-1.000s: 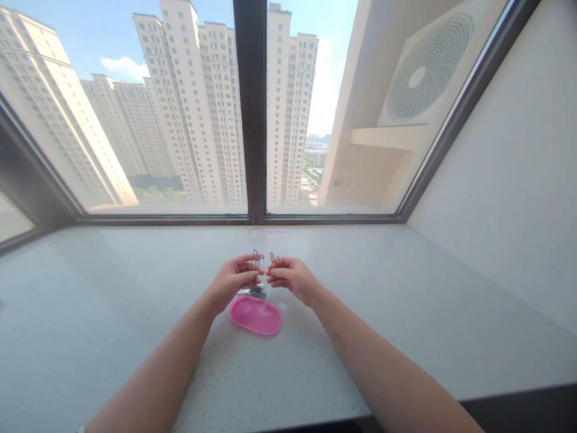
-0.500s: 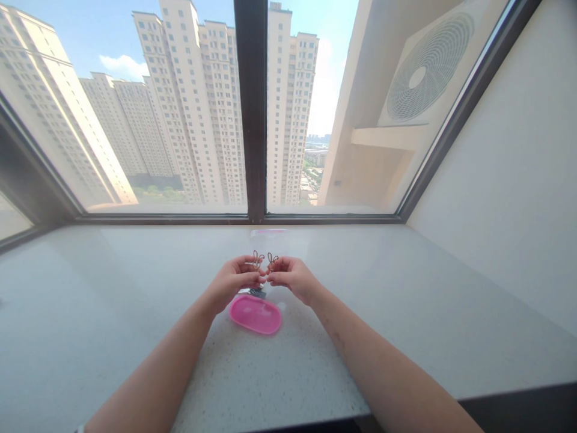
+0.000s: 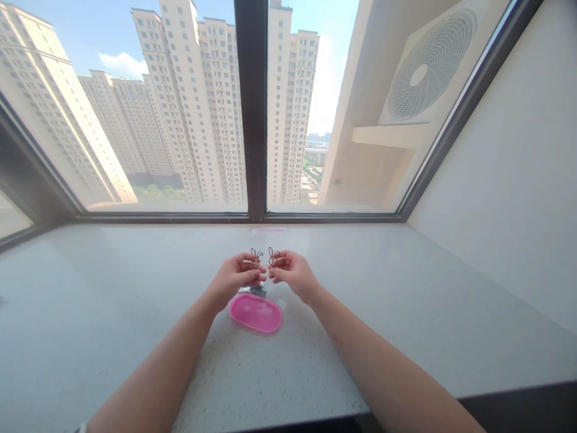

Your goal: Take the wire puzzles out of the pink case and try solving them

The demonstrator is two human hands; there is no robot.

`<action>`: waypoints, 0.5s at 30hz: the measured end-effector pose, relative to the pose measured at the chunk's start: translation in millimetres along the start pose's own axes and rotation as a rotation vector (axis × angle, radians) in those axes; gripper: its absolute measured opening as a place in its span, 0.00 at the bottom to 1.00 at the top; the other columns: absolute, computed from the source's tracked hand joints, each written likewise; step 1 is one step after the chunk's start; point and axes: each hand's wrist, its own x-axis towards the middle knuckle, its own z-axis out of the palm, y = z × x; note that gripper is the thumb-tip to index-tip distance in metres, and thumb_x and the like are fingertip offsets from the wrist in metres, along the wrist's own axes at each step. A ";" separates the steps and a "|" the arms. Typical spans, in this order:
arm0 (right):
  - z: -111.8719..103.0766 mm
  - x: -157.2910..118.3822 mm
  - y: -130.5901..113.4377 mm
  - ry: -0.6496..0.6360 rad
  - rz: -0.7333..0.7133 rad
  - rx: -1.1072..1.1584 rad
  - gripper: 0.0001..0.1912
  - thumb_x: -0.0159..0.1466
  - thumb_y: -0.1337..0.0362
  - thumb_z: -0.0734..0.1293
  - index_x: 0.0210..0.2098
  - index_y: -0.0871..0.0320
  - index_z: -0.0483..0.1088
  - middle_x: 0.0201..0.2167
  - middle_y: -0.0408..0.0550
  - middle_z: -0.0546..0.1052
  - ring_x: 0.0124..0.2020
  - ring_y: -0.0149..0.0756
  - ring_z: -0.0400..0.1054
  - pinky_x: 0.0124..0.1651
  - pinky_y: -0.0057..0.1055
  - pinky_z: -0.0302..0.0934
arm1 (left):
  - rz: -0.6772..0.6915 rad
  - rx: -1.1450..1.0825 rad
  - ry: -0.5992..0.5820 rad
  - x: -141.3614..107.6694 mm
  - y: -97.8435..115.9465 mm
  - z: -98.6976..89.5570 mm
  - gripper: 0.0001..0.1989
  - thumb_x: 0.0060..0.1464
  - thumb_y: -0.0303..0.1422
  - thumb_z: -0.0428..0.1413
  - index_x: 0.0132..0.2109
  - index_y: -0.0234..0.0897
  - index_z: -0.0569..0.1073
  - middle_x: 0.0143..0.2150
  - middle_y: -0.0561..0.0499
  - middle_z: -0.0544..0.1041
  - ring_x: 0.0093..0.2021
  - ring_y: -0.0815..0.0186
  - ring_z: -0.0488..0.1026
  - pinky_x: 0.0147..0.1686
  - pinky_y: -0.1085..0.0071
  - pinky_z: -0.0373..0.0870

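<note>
Two small looped pieces, brownish and shaped rather like rabbit heads with upright ears, are held up over the middle of the pale speckled counter (image 3: 270, 382), side by side with a narrow gap between them. The left hand (image 3: 235, 278) pinches the left piece (image 3: 255, 258) between thumb and fingers, low down, so its ears stand clear above. The right hand (image 3: 295, 275) grips the right piece (image 3: 273, 258) in the same way, its fingers curled behind; exactly where each fingertip presses is too small to tell.

Both pieces look very light, and the thin outline suggests wire, or something close to it: probably springy and fairly stiff, yet easy to bend out of shape if squeezed across the ears. A hold at the lower body, with thumb against fingertips, seems the surest; the narrow loops offer little surface and could twist in a loose pinch.

On the near side of the hands lies a shallow pink tray (image 3: 255, 314), likely light and smooth. Touching or just beside its far edge is a small cluster of dark and silvery items (image 3: 253, 291), partly hidden by the left hand. Farther off, near the window frame (image 3: 256, 218), lies a clear, pink-marked item (image 3: 270, 232).
</note>
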 end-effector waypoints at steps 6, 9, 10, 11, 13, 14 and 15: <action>2.6 -4.0 -1.8 0.074 -0.190 -0.179 0.30 0.53 0.66 0.69 0.54 0.53 0.59 0.30 0.42 0.70 0.26 0.31 0.70 0.26 0.29 0.67 | 0.105 0.090 0.063 -4.4 7.9 8.5 0.32 0.45 0.34 0.63 0.56 0.37 0.60 0.34 0.47 0.78 0.29 0.62 0.77 0.32 0.62 0.75; 3.4 -5.9 -2.8 0.081 -0.257 -0.254 0.31 0.56 0.65 0.66 0.59 0.49 0.57 0.33 0.43 0.68 0.27 0.29 0.68 0.27 0.28 0.67 | 0.191 0.131 0.062 -5.4 6.3 9.8 0.39 0.47 0.34 0.61 0.63 0.43 0.51 0.35 0.49 0.77 0.29 0.63 0.77 0.33 0.61 0.75; 3.4 -6.4 -3.1 0.075 -0.265 -0.266 0.32 0.57 0.65 0.65 0.60 0.47 0.56 0.34 0.43 0.67 0.27 0.28 0.68 0.27 0.27 0.67 | 0.210 0.148 0.057 -5.5 4.9 9.9 0.39 0.48 0.34 0.60 0.64 0.45 0.50 0.35 0.50 0.77 0.29 0.63 0.77 0.34 0.61 0.75; 3.4 -6.7 -3.4 0.066 -0.267 -0.274 0.32 0.58 0.65 0.65 0.60 0.47 0.56 0.35 0.44 0.67 0.27 0.28 0.68 0.26 0.27 0.67 | 0.223 0.166 0.054 -5.6 3.5 9.9 0.38 0.49 0.34 0.59 0.64 0.45 0.51 0.36 0.50 0.76 0.30 0.63 0.78 0.34 0.61 0.75; 2.9 -7.0 -3.7 0.043 -0.264 -0.287 0.32 0.58 0.65 0.64 0.61 0.46 0.55 0.35 0.44 0.66 0.27 0.28 0.68 0.25 0.26 0.67 | 0.236 0.197 0.058 -5.6 1.0 9.8 0.34 0.50 0.35 0.58 0.62 0.45 0.55 0.37 0.50 0.75 0.31 0.63 0.78 0.35 0.61 0.76; 2.6 -7.0 -3.7 0.032 -0.261 -0.292 0.33 0.59 0.65 0.64 0.62 0.46 0.54 0.35 0.44 0.66 0.27 0.28 0.68 0.25 0.25 0.66 | 0.240 0.205 0.065 -5.6 0.1 9.7 0.33 0.50 0.35 0.58 0.61 0.45 0.56 0.37 0.50 0.75 0.32 0.62 0.78 0.35 0.61 0.76; 2.3 -7.0 -3.6 0.023 -0.256 -0.294 0.33 0.59 0.65 0.64 0.62 0.46 0.53 0.35 0.44 0.66 0.27 0.28 0.68 0.24 0.25 0.66 | 0.241 0.209 0.070 -5.6 -0.4 9.7 0.32 0.50 0.35 0.58 0.61 0.44 0.57 0.37 0.50 0.75 0.33 0.62 0.78 0.35 0.61 0.76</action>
